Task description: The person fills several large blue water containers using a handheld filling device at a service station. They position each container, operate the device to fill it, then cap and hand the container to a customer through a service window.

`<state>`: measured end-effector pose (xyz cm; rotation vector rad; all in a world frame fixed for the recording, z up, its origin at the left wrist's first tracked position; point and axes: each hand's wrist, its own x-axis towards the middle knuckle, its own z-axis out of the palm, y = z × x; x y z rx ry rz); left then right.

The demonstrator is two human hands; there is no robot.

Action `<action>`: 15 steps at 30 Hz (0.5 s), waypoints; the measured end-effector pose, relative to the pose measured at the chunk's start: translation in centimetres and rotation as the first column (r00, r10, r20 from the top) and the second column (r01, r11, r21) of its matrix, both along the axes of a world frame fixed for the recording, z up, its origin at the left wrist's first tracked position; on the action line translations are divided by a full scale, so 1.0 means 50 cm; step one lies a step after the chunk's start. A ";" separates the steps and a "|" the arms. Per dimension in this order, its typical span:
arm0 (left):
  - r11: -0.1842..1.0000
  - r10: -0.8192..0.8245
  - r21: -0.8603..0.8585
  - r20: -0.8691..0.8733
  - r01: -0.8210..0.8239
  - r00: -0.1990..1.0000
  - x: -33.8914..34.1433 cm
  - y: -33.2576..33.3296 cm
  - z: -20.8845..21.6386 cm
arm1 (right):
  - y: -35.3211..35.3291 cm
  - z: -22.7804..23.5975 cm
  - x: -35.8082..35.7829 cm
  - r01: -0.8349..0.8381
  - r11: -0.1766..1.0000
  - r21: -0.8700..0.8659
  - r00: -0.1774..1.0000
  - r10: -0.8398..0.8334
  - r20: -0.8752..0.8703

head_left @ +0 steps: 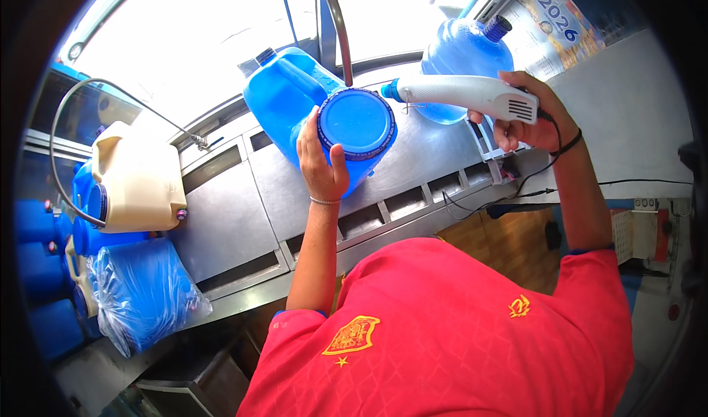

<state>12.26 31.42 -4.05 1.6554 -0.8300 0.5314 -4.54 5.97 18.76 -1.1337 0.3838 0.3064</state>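
On the metal counter (pixel 221 221), where a blue container (pixel 284 96) is resting, we are holding our spread left hand (pixel 319 162) against its lid (pixel 358 122), gripping one white heat gun (pixel 457 94) with our right hand (pixel 547 115).

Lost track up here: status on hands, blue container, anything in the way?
Left hand open against lid of blue container. Right hand gripping white heat gun, nozzle toward lid, apart. Metal pipe just beyond lid.

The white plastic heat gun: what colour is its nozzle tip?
Its nozzle tip is blue, clearest in the head view.
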 end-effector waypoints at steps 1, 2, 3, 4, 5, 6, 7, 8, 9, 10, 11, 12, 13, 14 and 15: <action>1.000 -0.002 0.001 0.000 0.002 1.000 0.000 0.000 0.000 | -0.009 -0.002 0.007 -0.010 1.000 0.018 1.000 0.010 -0.001; 1.000 -0.003 0.003 0.000 0.003 1.000 0.000 0.001 0.000 | -0.018 -0.004 0.014 -0.021 0.999 0.035 1.000 0.021 -0.002; 1.000 -0.004 0.005 -0.003 0.004 1.000 0.000 0.001 0.000 | -0.026 -0.008 0.022 -0.034 0.998 0.061 0.999 0.034 0.000; 1.000 -0.015 -0.005 -0.005 0.015 1.000 0.001 0.002 0.000 | -0.033 -0.012 0.030 -0.061 0.994 0.094 0.998 0.059 0.021; 1.000 -0.027 -0.016 -0.010 0.027 1.000 0.001 0.002 0.000 | -0.040 -0.014 0.037 -0.071 0.993 0.094 0.997 0.068 0.031; 0.999 -0.042 -0.029 -0.021 0.042 0.999 0.001 0.002 -0.001 | -0.046 -0.015 0.042 -0.080 0.992 0.101 0.996 0.076 0.037; 0.999 -0.040 -0.030 -0.024 0.040 0.999 0.000 0.002 -0.003 | -0.051 -0.016 0.048 -0.091 0.989 0.113 0.995 0.087 0.044; 0.999 -0.040 -0.033 -0.027 0.039 0.999 0.000 0.002 -0.004 | -0.054 -0.015 0.053 -0.106 0.989 0.104 0.994 0.101 0.051; 0.999 -0.040 -0.036 -0.035 0.039 0.999 0.000 0.002 -0.006 | -0.057 -0.015 0.059 -0.122 0.987 0.102 0.991 0.116 0.059; 0.999 -0.036 -0.037 -0.028 0.034 0.999 0.000 0.002 -0.008 | -0.059 -0.013 0.064 -0.132 0.985 0.109 0.990 0.126 0.061; 0.999 -0.034 -0.040 -0.025 0.032 0.999 0.001 0.002 -0.009 | -0.060 -0.012 0.070 -0.154 0.982 0.107 0.987 0.147 0.070; 0.999 -0.032 -0.043 -0.034 0.031 0.999 0.001 0.002 -0.010 | -0.062 -0.010 0.077 -0.173 0.979 0.112 0.983 0.165 0.075; 0.999 -0.027 -0.044 -0.025 0.026 0.999 0.001 0.002 -0.011 | -0.063 -0.009 0.084 -0.190 0.975 0.117 0.980 0.181 0.080; 0.999 -0.025 -0.044 -0.028 0.024 0.999 0.001 0.002 -0.012 | -0.063 -0.008 0.093 -0.210 0.973 0.096 0.976 0.203 0.083; 0.999 -0.027 -0.047 -0.031 0.026 0.999 0.002 0.001 -0.012 | -0.064 -0.008 0.103 -0.229 0.971 0.074 0.971 0.223 0.085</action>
